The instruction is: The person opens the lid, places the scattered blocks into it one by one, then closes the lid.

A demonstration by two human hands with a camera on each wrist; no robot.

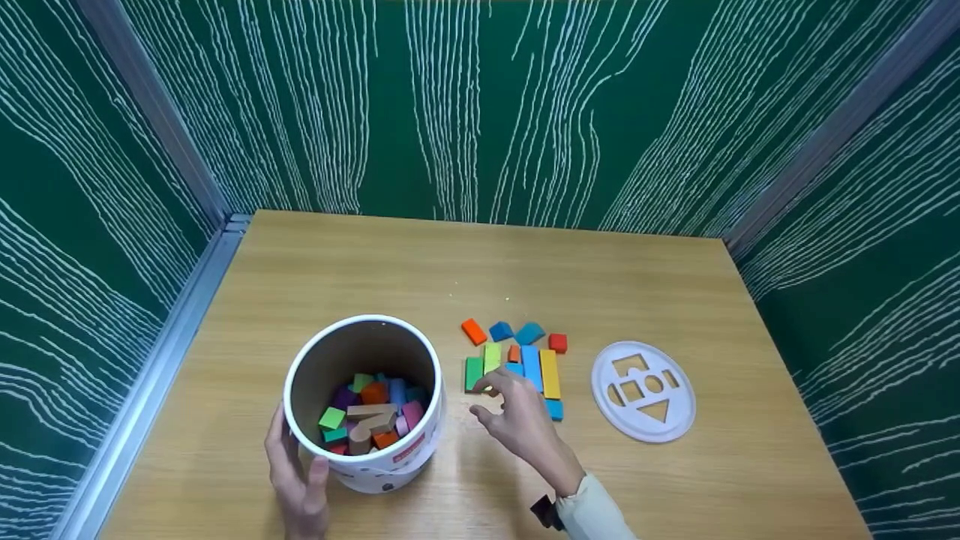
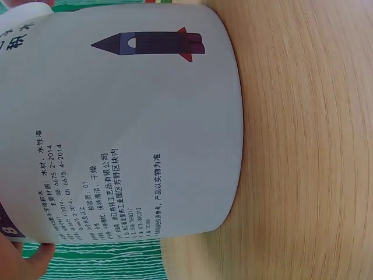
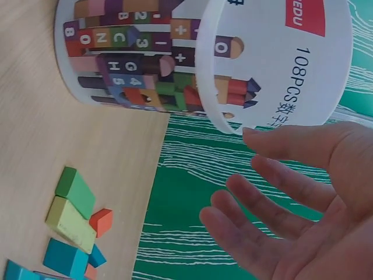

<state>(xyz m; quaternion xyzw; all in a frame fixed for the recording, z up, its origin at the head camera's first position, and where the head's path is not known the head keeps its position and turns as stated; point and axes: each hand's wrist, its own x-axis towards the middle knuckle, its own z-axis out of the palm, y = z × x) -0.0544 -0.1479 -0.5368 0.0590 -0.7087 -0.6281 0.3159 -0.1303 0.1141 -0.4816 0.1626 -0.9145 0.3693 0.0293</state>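
Note:
A white bucket (image 1: 409, 469) with printed sides stands on the table, open at the top, with several coloured wooden blocks (image 1: 373, 410) inside. My left hand (image 1: 298, 480) holds it from the near left, fingers round the outer wall and thumb on the near side. Just right of the bucket, my right hand (image 1: 517, 420) hovers with fingers loosely bent and nothing in them. Its fingertips come close over a green block (image 1: 474, 369) and a light green block (image 1: 491, 352). In the right wrist view, the thumb (image 3: 297, 143) overlaps the bucket's rim.
Beyond the right hand lie a blue block (image 1: 531, 364), a yellow block (image 1: 550, 373), a red block (image 1: 557, 343), an orange block (image 1: 473, 331) and several more. A white lid (image 1: 681, 405) with shaped cutouts lies farther right. Green walls (image 1: 442, 112) border the table.

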